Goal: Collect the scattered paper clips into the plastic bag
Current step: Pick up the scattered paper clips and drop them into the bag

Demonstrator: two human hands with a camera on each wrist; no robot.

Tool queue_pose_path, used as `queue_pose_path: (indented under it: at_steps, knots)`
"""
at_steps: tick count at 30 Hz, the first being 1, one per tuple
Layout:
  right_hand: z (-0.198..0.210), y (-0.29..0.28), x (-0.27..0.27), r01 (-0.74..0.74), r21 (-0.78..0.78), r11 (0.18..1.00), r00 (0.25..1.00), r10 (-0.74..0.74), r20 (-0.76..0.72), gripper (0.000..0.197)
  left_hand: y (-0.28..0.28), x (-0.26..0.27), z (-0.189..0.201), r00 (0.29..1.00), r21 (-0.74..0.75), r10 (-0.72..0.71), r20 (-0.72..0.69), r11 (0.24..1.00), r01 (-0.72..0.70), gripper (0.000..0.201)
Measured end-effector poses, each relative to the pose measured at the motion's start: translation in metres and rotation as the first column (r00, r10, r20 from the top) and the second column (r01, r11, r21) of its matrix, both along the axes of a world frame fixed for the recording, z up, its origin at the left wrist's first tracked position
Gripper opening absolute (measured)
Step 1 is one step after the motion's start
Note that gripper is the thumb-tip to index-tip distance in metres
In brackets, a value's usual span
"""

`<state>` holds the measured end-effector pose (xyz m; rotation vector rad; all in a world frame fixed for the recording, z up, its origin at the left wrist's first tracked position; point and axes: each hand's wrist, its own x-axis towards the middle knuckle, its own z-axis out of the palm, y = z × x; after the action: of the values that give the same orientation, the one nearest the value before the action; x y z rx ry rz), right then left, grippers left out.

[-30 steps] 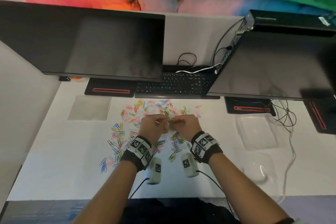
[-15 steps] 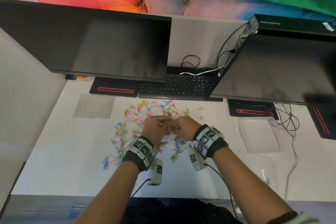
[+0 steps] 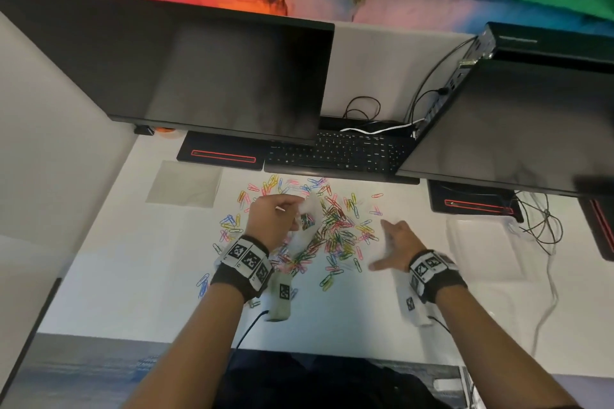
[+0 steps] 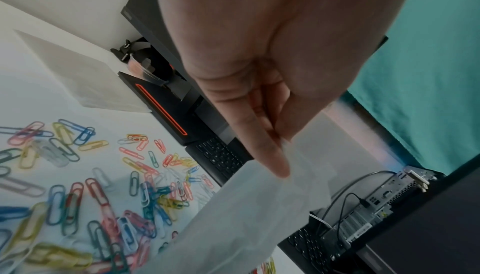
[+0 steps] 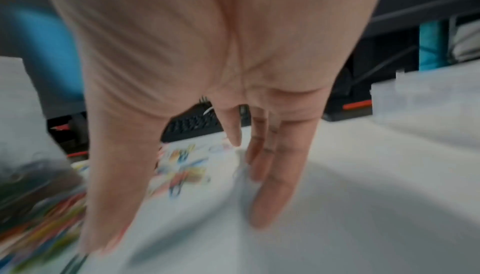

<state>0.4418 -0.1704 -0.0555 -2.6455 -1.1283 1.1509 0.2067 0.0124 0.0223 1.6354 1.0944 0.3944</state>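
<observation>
Several coloured paper clips (image 3: 335,226) lie scattered on the white desk (image 3: 149,276), shown close in the left wrist view (image 4: 85,186). My left hand (image 3: 275,219) pinches the top edge of a clear plastic bag (image 3: 307,226) that hangs over the pile with a few clips inside. The left wrist view has the bag (image 4: 246,217) caught between thumb and fingers (image 4: 270,155). My right hand (image 3: 395,246) hovers open to the right of the pile, fingers spread and nothing in it. In the blurred right wrist view its straight fingers (image 5: 275,176) point down at the desk.
A black keyboard (image 3: 339,153) and two dark monitors (image 3: 199,76) stand behind the clips. A flat grey sheet (image 3: 184,184) lies at the left. Clear plastic (image 3: 481,249) and loose cables (image 3: 541,226) lie at the right.
Both hands held the bag together earlier. The right hand has let go and swung out to the right, fingers spread. The left hand still holds the bag.
</observation>
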Motion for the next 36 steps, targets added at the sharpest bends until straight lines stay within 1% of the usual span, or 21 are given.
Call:
queue_pose_path:
  at_steps: [2,4,8,10,13,15,17,19,21,23,24,25,26,27,28,30,32,33,34,35,36]
  knots:
    - [-0.011,0.004,-0.014,-0.055,0.071,0.996,0.998,0.052,0.040,0.126,-0.002,-0.003,-0.001,1.000,-0.034,0.007,0.005,0.999,-0.007,0.020]
    - [-0.019,0.015,-0.024,-0.089,0.146,0.985,0.995,0.080,0.066,0.118,-0.005,-0.005,-0.002,1.000,-0.053,0.010,0.016,0.999,-0.009,0.020]
    - [-0.024,0.035,-0.034,-0.106,0.249,0.963,0.986,0.070,0.148,0.102,-0.006,-0.006,-0.004,1.000,-0.049,0.011,0.023,0.999,-0.010,0.020]
    - [-0.028,0.041,-0.036,-0.142,0.263,0.954,0.972,0.083,0.221,0.087,-0.005,-0.007,-0.006,1.000,-0.050,0.009,0.018,0.999,-0.008,0.020]
    - [-0.030,0.043,-0.042,-0.322,0.193,0.927,0.902,0.237,0.361,0.057,-0.005,-0.009,-0.008,1.000,-0.049,0.007,0.011,0.999,-0.006,0.020]
    - [-0.031,0.043,-0.046,-0.354,0.255,0.900,0.890,0.241,0.387,0.039,-0.005,-0.009,-0.010,1.000,-0.057,0.013,0.013,0.998,-0.012,0.020]
    - [-0.032,0.042,-0.049,-0.357,0.308,0.882,0.888,0.219,0.403,0.027,-0.008,-0.008,-0.010,1.000,-0.070,0.014,0.017,0.997,-0.013,0.019]
    - [-0.031,0.041,-0.047,-0.328,0.324,0.887,0.901,0.191,0.389,0.022,-0.010,-0.007,-0.010,1.000,-0.077,0.013,0.023,0.997,-0.011,0.019]
    - [-0.027,0.040,-0.042,-0.249,0.350,0.903,0.933,0.127,0.336,0.021,-0.011,-0.005,-0.010,0.999,-0.085,0.011,0.031,0.996,-0.008,0.019]
    - [-0.023,0.037,-0.034,-0.108,0.404,0.909,0.970,0.008,0.242,0.016,-0.012,-0.004,-0.009,0.999,-0.084,0.003,0.034,0.996,0.000,0.020]
    - [-0.022,0.034,-0.030,-0.005,0.433,0.901,0.984,-0.073,0.162,0.014,-0.013,-0.003,-0.009,0.999,-0.083,-0.003,0.033,0.997,0.006,0.020]
    - [-0.020,0.030,-0.026,0.140,0.461,0.876,0.984,-0.176,0.035,0.012,-0.013,-0.003,-0.009,0.999,-0.083,-0.008,0.032,0.996,0.011,0.020]
    - [-0.018,0.026,-0.023,0.320,0.462,0.827,0.947,-0.290,-0.137,0.013,-0.013,-0.002,-0.009,0.999,-0.082,-0.014,0.029,0.996,0.016,0.020]
    - [-0.013,0.022,-0.020,0.482,0.444,0.755,0.874,-0.380,-0.303,0.016,-0.013,-0.001,-0.009,1.000,-0.080,-0.019,0.025,0.997,0.021,0.021]
    - [-0.007,0.020,-0.019,0.604,0.414,0.681,0.787,-0.430,-0.442,0.020,-0.013,0.000,-0.010,1.000,-0.076,-0.025,0.019,0.997,0.026,0.021]
    - [0.014,0.022,-0.021,0.760,0.320,0.565,0.596,-0.412,-0.689,0.029,-0.013,0.003,-0.011,0.999,-0.065,-0.041,0.002,0.997,0.041,0.020]
    - [0.036,0.029,-0.027,0.851,0.208,0.482,0.388,-0.310,-0.868,0.032,-0.015,0.007,-0.012,0.998,-0.064,-0.056,-0.009,0.996,0.056,0.020]
    - [0.047,0.034,-0.030,0.859,0.172,0.482,0.327,-0.259,-0.909,0.029,-0.016,0.009,-0.011,0.998,-0.065,-0.066,-0.014,0.996,0.065,0.021]
    - [0.054,0.039,-0.034,0.851,0.148,0.503,0.291,-0.218,-0.932,0.028,-0.018,0.012,-0.010,0.997,-0.066,-0.077,-0.018,0.995,0.075,0.021]
    - [0.062,0.043,-0.039,0.823,0.149,0.548,0.289,-0.179,-0.940,0.029,-0.020,0.014,-0.008,0.996,-0.065,-0.087,-0.021,0.994,0.085,0.021]
    - [0.067,0.047,-0.046,0.780,0.169,0.603,0.322,-0.154,-0.934,0.029,-0.021,0.016,-0.007,0.995,-0.059,-0.098,-0.021,0.994,0.096,0.021]
